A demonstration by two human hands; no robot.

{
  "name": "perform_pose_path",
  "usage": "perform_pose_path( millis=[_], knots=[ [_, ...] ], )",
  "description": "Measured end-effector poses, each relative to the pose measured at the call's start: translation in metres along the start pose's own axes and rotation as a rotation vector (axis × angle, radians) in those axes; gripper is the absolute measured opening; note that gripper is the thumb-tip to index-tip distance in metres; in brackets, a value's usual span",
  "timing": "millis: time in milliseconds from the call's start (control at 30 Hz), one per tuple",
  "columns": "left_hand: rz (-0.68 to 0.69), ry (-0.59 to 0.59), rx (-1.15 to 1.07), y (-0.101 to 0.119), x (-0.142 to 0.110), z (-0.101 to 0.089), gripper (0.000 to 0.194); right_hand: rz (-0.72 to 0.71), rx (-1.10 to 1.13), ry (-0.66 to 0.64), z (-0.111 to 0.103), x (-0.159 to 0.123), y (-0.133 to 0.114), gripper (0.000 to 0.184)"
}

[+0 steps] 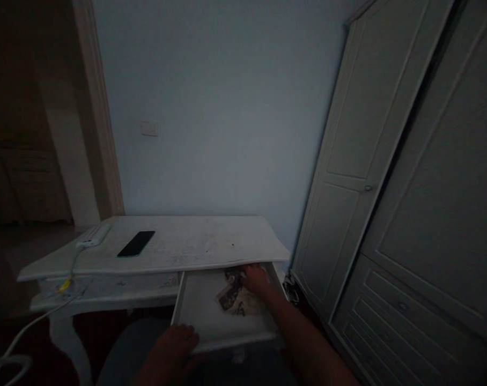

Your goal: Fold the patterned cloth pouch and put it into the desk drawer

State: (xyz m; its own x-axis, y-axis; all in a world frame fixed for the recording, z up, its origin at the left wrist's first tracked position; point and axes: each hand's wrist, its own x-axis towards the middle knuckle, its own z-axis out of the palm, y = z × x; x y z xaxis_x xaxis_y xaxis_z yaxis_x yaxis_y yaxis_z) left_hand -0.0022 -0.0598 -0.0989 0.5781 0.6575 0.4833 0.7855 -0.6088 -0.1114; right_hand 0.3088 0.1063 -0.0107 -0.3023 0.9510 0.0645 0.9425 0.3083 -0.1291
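A white drawer (207, 332) is pulled out from the right side of the white table (203, 244). My left hand (177, 343) rests at its front left corner, fingers curled over the edge. Inside the drawer, toward the back right, lies a crumpled beige item with dark printed patches (237, 300), perhaps a bag or paper; its kind is unclear in the dim light. My right hand (255, 279) reaches in, with its fingers closed on the upper part of this item. The fingertips are partly hidden.
A dark phone (136, 244) lies on the tabletop's left part. Beside it is a white power strip (94, 236), whose cable hangs down at the left. A white wardrobe (348, 161) stands close on the right, and a wall switch (149, 128) is behind.
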Motion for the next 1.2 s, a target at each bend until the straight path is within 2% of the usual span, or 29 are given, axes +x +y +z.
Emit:
perform_pose_path(
  millis=[67,133,233,333,467,567,667,700,767,867,967,1067,1133,1200],
  knots=[
    [0.008,0.039,-0.003,0.000,-0.002,0.005,0.026,-0.017,-0.024,-0.045,-0.007,-0.011,0.028,0.046],
    [-0.018,0.071,-0.008,0.002,-0.002,0.008,0.024,-0.093,-0.035,-0.121,-0.009,-0.023,0.044,0.044],
    [-0.070,0.102,-0.023,0.007,-0.001,0.008,0.018,-0.277,-0.017,-0.261,-0.002,-0.039,0.041,0.044],
    [-0.041,0.101,-0.030,0.008,0.001,0.001,0.015,-0.528,0.013,-0.360,0.017,-0.045,0.009,0.041],
    [0.011,0.058,-0.038,0.005,0.004,-0.009,0.025,-0.705,0.048,-0.281,0.044,-0.035,-0.061,0.043],
    [-0.015,0.021,-0.052,0.005,0.006,-0.009,0.027,-0.711,0.042,-0.186,0.055,-0.021,-0.112,0.053],
    [-0.028,0.033,-0.041,0.005,0.003,-0.001,0.030,-0.544,0.022,-0.072,0.053,-0.004,-0.135,0.057],
    [-0.025,0.044,-0.039,0.004,0.002,0.002,0.032,-0.474,0.024,-0.041,0.049,0.002,-0.133,0.060],
    [-0.013,0.064,-0.045,0.002,-0.001,0.009,0.035,-0.340,0.026,0.000,0.037,0.010,-0.114,0.066],
    [-0.025,0.072,-0.031,-0.001,-0.004,0.016,0.028,-0.189,-0.007,-0.002,0.017,0.011,-0.058,0.064],
    [-0.016,0.063,-0.017,0.000,-0.003,0.016,0.018,-0.108,-0.044,-0.042,0.001,-0.009,0.002,0.058],
    [-0.025,0.039,-0.014,0.004,0.000,0.011,0.018,-0.148,-0.040,-0.124,-0.002,-0.041,0.036,0.070],
    [-0.059,0.010,-0.009,0.008,0.002,0.005,0.018,-0.245,-0.002,-0.189,0.003,-0.057,0.037,0.078],
    [-0.068,-0.022,-0.015,0.011,0.004,-0.002,0.016,-0.392,0.046,-0.245,0.012,-0.064,0.023,0.075]
  ],
)
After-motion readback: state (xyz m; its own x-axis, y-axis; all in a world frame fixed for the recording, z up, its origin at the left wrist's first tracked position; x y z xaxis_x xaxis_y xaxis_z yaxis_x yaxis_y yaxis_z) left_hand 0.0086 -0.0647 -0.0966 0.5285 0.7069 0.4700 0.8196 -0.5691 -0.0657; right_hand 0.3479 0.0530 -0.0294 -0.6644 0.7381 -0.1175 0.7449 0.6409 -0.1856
